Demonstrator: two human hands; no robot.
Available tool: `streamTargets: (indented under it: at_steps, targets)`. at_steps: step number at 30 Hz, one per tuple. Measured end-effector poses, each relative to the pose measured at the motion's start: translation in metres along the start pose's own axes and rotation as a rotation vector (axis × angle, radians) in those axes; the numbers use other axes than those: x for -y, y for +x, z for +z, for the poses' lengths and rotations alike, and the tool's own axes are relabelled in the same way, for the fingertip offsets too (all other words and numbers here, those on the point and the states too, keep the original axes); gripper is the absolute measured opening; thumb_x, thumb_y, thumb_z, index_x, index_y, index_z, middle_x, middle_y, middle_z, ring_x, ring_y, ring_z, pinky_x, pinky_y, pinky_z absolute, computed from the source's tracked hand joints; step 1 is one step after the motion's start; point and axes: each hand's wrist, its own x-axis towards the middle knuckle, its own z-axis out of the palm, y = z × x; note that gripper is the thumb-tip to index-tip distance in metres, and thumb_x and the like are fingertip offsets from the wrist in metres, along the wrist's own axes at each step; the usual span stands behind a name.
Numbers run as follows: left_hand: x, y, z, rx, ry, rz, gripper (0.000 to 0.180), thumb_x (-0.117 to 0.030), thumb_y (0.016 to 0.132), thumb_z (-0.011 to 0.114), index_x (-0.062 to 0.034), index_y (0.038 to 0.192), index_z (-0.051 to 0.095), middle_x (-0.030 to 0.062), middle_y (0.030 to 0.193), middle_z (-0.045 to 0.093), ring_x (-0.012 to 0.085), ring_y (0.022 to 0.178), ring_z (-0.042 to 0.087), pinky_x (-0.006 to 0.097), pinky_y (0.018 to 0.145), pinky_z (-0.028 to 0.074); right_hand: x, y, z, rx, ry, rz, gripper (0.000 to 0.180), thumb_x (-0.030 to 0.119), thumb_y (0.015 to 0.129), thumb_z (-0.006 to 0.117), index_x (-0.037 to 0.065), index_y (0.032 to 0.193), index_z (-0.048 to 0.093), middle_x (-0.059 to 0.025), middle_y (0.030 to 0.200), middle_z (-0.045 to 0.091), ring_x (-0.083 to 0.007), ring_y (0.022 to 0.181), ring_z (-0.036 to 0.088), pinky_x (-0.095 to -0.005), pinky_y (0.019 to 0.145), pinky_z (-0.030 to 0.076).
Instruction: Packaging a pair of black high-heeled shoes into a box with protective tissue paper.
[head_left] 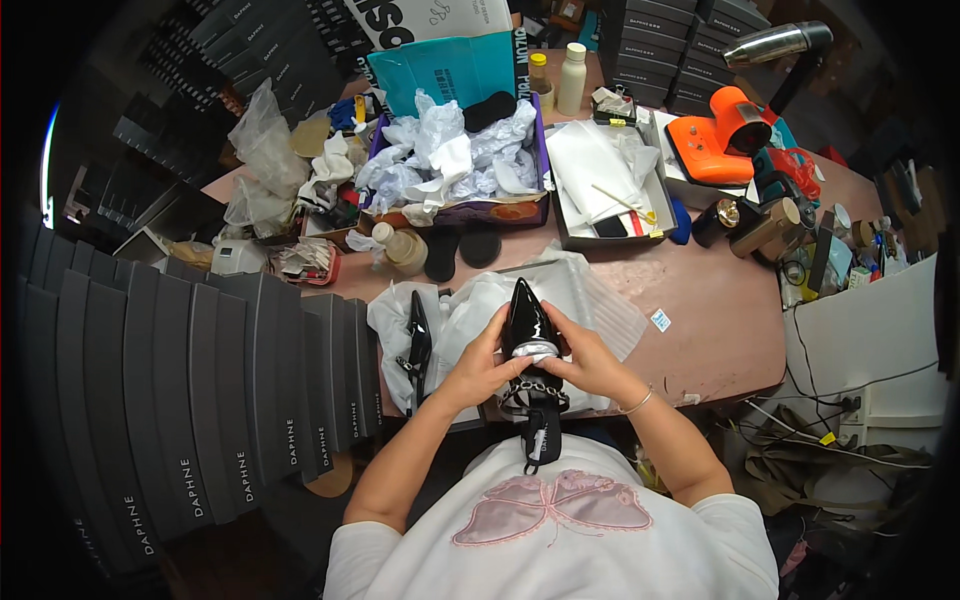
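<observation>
A glossy black pointed shoe point(526, 312), toe away from me, is held between my two hands over the near edge of the table. My left hand point(484, 366) is closed round its left side and my right hand point(592, 358) round its right. Both thumbs meet at the opening, against a wad of white paper point(537, 350) in the toe. A chain-trimmed strap point(520, 392) and the heel part hang toward my body. To the left, a matching black shoe point(419, 338) lies on its side on white tissue paper point(391, 310). More tissue spreads behind my hands.
Stacked dark grey shoe boxes point(235, 370) wall off the left. Behind stand a purple box point(543, 165) of crumpled paper, a black tray point(655, 225) with white sheets and a squat bottle point(402, 247). An orange stand point(712, 150) holding a heat gun point(775, 45) is at the far right.
</observation>
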Motion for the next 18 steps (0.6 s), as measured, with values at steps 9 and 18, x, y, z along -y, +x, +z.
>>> streamTargets:
  at_steps: [9,18]
  targets:
    - [0.009,0.004,0.022,-0.172,-0.245,-0.062,0.066,-0.028,0.096,0.053,-0.0020,0.146,0.019,0.0115,0.124,0.051,0.0181,0.108,0.053,0.029,0.092,0.042,-0.019,0.015,0.021,-0.316,-0.099,-0.089,0.057,0.006,0.080,0.066,0.002,0.132,0.044,-0.0221,0.111,0.060,-0.0325,0.098,0.062,-0.0359,0.082,0.049]
    - [0.041,-0.039,0.027,-0.120,-0.747,-0.314,0.055,-0.015,0.096,0.050,-0.0046,0.144,0.025,0.0110,0.120,0.057,0.0170,0.106,0.058,0.029,0.092,0.046,-0.045,0.026,0.027,-0.157,0.449,0.259,0.064,0.011,0.085,0.064,0.001,0.141,0.034,-0.0160,0.122,0.054,-0.0182,0.106,0.055,-0.0286,0.089,0.045]
